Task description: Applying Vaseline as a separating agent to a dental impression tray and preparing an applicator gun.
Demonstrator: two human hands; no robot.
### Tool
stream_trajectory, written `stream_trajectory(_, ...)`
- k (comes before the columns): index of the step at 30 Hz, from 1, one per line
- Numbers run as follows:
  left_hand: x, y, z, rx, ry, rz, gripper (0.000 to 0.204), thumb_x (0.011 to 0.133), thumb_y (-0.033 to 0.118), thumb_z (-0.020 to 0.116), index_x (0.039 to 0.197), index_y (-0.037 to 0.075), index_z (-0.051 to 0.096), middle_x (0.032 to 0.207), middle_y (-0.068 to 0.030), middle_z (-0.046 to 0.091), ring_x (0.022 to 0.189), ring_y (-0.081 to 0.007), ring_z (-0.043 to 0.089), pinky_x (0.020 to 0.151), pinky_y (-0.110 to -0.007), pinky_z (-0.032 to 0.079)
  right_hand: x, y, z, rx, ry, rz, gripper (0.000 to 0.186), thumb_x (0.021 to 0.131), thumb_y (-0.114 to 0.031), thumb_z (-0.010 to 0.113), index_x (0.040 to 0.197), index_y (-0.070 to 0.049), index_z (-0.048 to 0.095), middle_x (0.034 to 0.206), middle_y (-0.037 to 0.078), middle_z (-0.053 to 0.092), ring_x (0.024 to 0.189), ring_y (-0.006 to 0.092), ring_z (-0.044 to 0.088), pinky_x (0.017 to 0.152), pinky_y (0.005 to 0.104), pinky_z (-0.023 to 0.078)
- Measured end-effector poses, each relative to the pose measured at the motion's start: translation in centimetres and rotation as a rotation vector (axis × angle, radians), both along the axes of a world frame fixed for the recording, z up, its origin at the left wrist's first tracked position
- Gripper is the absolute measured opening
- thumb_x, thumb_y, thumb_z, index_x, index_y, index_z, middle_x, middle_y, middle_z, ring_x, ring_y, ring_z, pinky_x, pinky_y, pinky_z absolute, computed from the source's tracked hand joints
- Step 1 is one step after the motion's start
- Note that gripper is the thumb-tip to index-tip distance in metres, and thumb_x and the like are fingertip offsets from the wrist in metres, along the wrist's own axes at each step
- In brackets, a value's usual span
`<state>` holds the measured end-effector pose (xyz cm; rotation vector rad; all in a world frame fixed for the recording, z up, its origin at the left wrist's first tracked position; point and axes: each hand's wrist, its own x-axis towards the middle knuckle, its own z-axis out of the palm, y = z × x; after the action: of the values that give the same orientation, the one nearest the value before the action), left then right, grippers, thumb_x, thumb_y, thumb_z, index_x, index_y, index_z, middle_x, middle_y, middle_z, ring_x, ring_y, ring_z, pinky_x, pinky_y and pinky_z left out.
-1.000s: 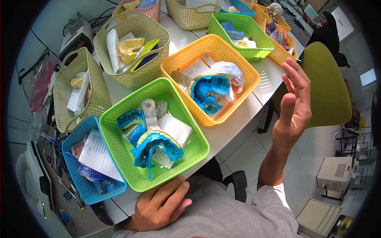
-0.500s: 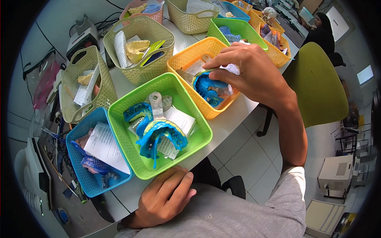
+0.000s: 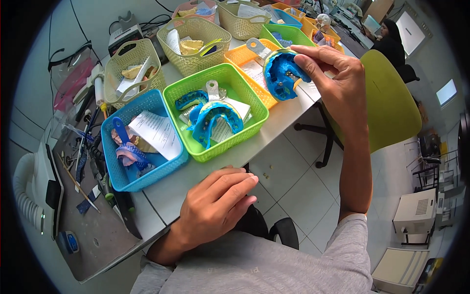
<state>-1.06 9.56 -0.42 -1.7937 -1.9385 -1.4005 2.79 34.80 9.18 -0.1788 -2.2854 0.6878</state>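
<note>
My right hand [image 3: 338,81] pinches the rim of a dental impression tray [image 3: 278,68] filled with blue and yellowish impression material. Its metal handle points away to the upper left, and the arch of tooth marks faces me. It is raised over an orange basket [image 3: 243,50], partly covering it. My left hand [image 3: 215,203] hovers by the table's front edge, fingers loosely extended and nothing in them. Beyond it stands a bright green basket [image 3: 235,143] with a blue impression [image 3: 215,115], another impression [image 3: 191,100] and papers inside.
Left of the green basket, a blue basket [image 3: 147,183] holds a folded paper [image 3: 155,131] and a purple-blue tray [image 3: 131,152]. Beige baskets [image 3: 203,63] with casts stand behind. Tools [image 3: 93,161] crowd the left bench. A green chair [image 3: 391,103] stands right; a person [image 3: 391,44] sits farther back.
My right hand has lifted the impression tray up out of the orange basket and to the right. My left hand has risen slightly. The view has shifted, so the baskets appear higher.
</note>
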Motion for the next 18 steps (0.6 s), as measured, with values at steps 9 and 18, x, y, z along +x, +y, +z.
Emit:
stream_trajectory(9,2.5,-3.6,0.5,0.194,-0.878,-0.248,0.047,0.093,0.021,0.060,0.129,-0.005,0.046,0.120,-0.0214,0.057,0.107,-0.0260,0.060,0.093,-0.037,0.049,3.0,-7.0,0.9,-0.197,0.007,0.138,0.022,0.086,-0.010,0.068,0.104,0.003,0.069,0.086,0.009,0.070,0.076,0.0065,0.063,0.068,0.0176,0.050)
stream_trajectory(18,5.0,-11.3,0.8,0.454,-1.468,-0.510,0.077,0.092,0.016,0.061,0.149,0.005,0.012,0.127,-0.0129,0.052,0.115,-0.0170,0.052,0.099,-0.031,0.042,5.3,-18.3,-0.7,-0.265,-0.165,0.452,0.023,0.078,0.002,0.070,0.101,0.001,0.071,0.083,0.014,0.068,0.074,0.0153,0.064,0.066,0.0228,0.048)
